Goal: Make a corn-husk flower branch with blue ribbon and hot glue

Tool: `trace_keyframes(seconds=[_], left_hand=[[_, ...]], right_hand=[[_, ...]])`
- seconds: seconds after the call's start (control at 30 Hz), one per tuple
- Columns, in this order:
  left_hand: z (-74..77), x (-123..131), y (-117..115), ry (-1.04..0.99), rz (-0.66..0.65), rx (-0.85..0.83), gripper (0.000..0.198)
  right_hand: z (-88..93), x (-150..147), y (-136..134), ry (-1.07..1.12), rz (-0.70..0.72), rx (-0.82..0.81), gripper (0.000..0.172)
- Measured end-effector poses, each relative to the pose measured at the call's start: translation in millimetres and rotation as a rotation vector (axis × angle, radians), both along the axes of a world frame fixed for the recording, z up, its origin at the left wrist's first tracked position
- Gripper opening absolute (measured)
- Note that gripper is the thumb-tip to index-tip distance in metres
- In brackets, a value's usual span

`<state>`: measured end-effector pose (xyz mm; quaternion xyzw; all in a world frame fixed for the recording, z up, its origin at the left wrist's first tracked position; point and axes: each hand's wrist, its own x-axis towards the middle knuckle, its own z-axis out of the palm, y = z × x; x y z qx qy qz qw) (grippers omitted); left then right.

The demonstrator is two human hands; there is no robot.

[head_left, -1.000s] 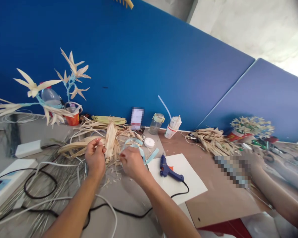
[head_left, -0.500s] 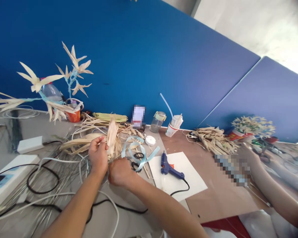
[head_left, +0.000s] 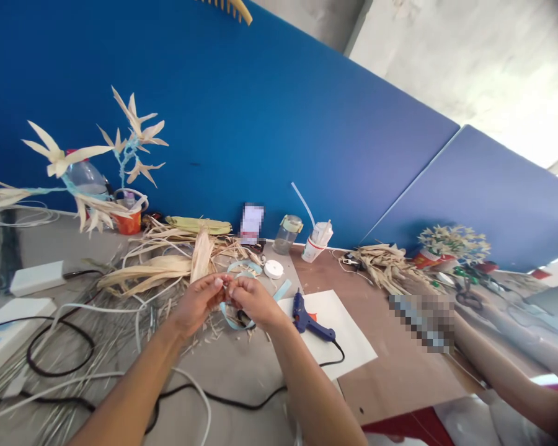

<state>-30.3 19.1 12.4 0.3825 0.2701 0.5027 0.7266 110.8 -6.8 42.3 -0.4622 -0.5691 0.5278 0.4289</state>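
Note:
My left hand [head_left: 199,303] and my right hand [head_left: 252,298] meet fingertip to fingertip above the table. Both are closed in a pinch; whatever they hold is too small to make out. Just behind my left hand rises a pale dried corn husk [head_left: 201,253], and more husks [head_left: 149,272] lie to its left. A light-blue ribbon [head_left: 246,267] curls behind and below my right hand, partly hidden by it. Close by sits a white round spool [head_left: 273,269]. A blue glue gun [head_left: 309,319] rests on a white sheet [head_left: 348,347] to the right.
White and black cables [head_left: 242,406] cross the table's front, with a power strip [head_left: 13,331] and thin wires at left. Husk flowers [head_left: 137,133], a phone [head_left: 252,223], a jar [head_left: 287,235] and a cup [head_left: 314,248] line the blue partition [head_left: 260,111]. Another person's arm [head_left: 488,353] reaches in from the right.
My left hand has come away from the upright husk, moving right and down. My right hand has risen from the table to meet it. The view has shifted slightly.

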Motion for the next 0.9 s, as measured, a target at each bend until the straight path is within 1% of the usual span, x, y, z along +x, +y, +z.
trace_keyframes(seconds=[0.07,0.17,0.23,0.3,0.37,0.4,0.43,0.47,0.5,0.53,0.57,0.6,0.63,0.67,0.7,0.73,0.77,0.8,0.83,0.87,0.9], left_hand=[[-2.0,0,0,0.024,-0.024,-0.003,0.025],[-4.1,0,1,0.026,-0.037,0.011,0.018],[-3.7,-2,3,-0.046,-0.032,0.012,0.015],[-1.9,-5,6,-0.168,0.011,-0.005,0.013],[0.1,-9,10,-0.278,0.071,-0.025,0.011],[0.9,-11,12,-0.307,0.099,-0.028,0.011],[1.3,-13,13,-0.326,0.128,-0.027,0.012],[1.3,-14,15,-0.335,0.154,-0.026,0.013],[1.0,-15,17,-0.341,0.175,-0.026,0.014],[0.5,-16,18,-0.344,0.191,-0.027,0.015],[-0.2,-16,18,-0.344,0.2,-0.03,0.016],[-1.0,-15,18,-0.342,0.205,-0.035,0.016],[-1.7,-15,18,-0.338,0.208,-0.038,0.017],[-2.3,-14,18,-0.332,0.208,-0.038,0.017],[-2.7,-13,17,-0.322,0.208,-0.037,0.017],[-2.8,-13,16,-0.312,0.208,-0.032,0.018],[-2.8,-12,16,-0.301,0.208,-0.025,0.018],[-2.7,-11,15,-0.29,0.207,-0.017,0.018],[-2.4,-11,14,-0.279,0.204,-0.009,0.018],[-2.2,-10,13,-0.266,0.197,-0.003,0.018],[-2.1,-9,13,-0.255,0.184,0.0,0.018]], right_hand=[[-4.1,-6,1,0.029,0.005,-0.049,0.01],[-5.3,-8,4,0.006,-0.001,-0.07,0.01],[-4.0,-6,6,-0.012,-0.014,-0.073,0.012],[-3.0,-3,8,-0.065,-0.084,-0.054,0.019],[-4.2,-2,8,-0.199,-0.143,0.018,0.028],[-5.8,-3,6,-0.292,-0.134,0.077,0.029],[-8.2,-5,2,-0.392,-0.094,0.148,0.027],[-10.8,-8,-2,-0.498,-0.022,0.224,0.024],[-13.4,-12,-7,-0.609,0.062,0.299,0.024],[-15.2,-16,-12,-0.729,0.146,0.358,0.027],[-15.5,-19,-18,-0.848,0.233,0.395,0.031],[-14.0,-20,-23,-0.943,0.32,0.403,0.032],[-10.2,-19,-28,-0.994,0.409,0.385,0.031],[-4.1,-16,-32,-0.99,0.5,0.349,0.03],[3.8,-11,-34,-0.918,0.592,0.301,0.031],[12.8,-4,-35,-0.802,0.676,0.247,0.036],[22.0,4,-35,-0.696,0.719,0.198,0.04],[30.3,12,-32,-0.632,0.668,0.19,0.039],[36.6,19,-29,-0.608,0.524,0.21,0.037],[40.2,24,-25,-0.598,0.327,0.247,0.034],[40.8,27,-21,-0.585,0.171,0.287,0.033]])
